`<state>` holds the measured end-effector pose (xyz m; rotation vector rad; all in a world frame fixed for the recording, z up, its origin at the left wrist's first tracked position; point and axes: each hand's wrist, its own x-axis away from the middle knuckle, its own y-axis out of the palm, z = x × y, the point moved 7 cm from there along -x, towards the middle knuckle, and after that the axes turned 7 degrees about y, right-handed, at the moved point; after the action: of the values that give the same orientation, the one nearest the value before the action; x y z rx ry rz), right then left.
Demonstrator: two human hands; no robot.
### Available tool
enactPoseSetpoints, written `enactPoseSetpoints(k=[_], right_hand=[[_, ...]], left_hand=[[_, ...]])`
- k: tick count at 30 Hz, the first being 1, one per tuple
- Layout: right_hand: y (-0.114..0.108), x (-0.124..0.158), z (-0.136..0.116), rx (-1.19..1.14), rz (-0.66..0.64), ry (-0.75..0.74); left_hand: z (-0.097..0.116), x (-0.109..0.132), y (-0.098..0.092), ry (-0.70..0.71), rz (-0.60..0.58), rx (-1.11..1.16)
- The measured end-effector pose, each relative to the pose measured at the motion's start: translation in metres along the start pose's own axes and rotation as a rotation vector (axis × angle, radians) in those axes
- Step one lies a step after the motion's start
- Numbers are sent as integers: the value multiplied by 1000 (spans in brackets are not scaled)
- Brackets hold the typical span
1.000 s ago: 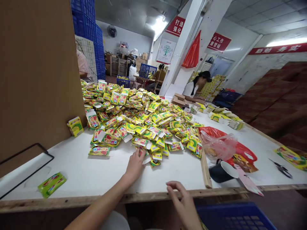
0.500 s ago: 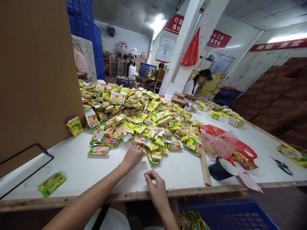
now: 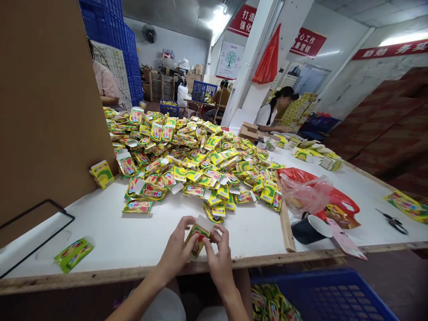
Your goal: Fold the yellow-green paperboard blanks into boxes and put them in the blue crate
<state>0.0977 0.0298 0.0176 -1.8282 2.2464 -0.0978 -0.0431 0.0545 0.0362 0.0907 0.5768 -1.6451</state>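
My left hand point(image 3: 176, 249) and my right hand point(image 3: 219, 256) meet over the near edge of the white table point(image 3: 110, 232), both pinched on one small yellow-and-green carton point(image 3: 199, 235). Its white top flap stands open between my fingertips. Just beyond them lies a big heap of the same flat yellow cartons point(image 3: 187, 160), its near edge a short reach from my fingers.
A tall brown cardboard sheet point(image 3: 50, 102) stands at the left. A lone green packet point(image 3: 73, 254) lies near the front left edge. A wooden strip point(image 3: 285, 225), red bag point(image 3: 331, 196), dark cup point(image 3: 306, 229) and scissors point(image 3: 394, 221) sit right. A blue crate point(image 3: 321, 294) is below. Other people work behind.
My left hand pulled one carton off the heap's edge and drew it toward me. My right hand came up from the table edge and joined it on the carton.
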Motion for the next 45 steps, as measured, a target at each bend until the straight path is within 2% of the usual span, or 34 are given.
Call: enactPoseSetpoints(k=[4, 7, 10, 15, 19, 23, 28, 36, 41, 45], right_hand=[[-2, 0, 0, -35, -36, -33], [3, -7, -6, 35, -133, -84], [5, -19, -9, 61, -158, -107], [-3, -28, -3, -37, -55, -73], [3, -19, -13, 22, -151, -146], [4, -16, -18, 43, -129, -135], [2, -25, -12, 73, -75, -48], [1, -32, -16, 109, -53, -40], [2, -31, -15, 101, -49, -22], [3, -32, -15, 90, -64, 3]], left_hand=[[-9, 9, 6, -14, -158, 124], [-7, 6, 6, 4, -193, 112], [-4, -1, 4, 46, -149, 67], [-5, 1, 8, 95, -30, 92], [2, 8, 11, 150, -54, 20], [4, 7, 7, 55, -10, 29], [0, 1, 6, -65, 54, 65], [-2, -8, 10, -6, 4, -47], [-1, -4, 9, 63, -20, -74], [-5, 2, 8, 48, -21, -49]])
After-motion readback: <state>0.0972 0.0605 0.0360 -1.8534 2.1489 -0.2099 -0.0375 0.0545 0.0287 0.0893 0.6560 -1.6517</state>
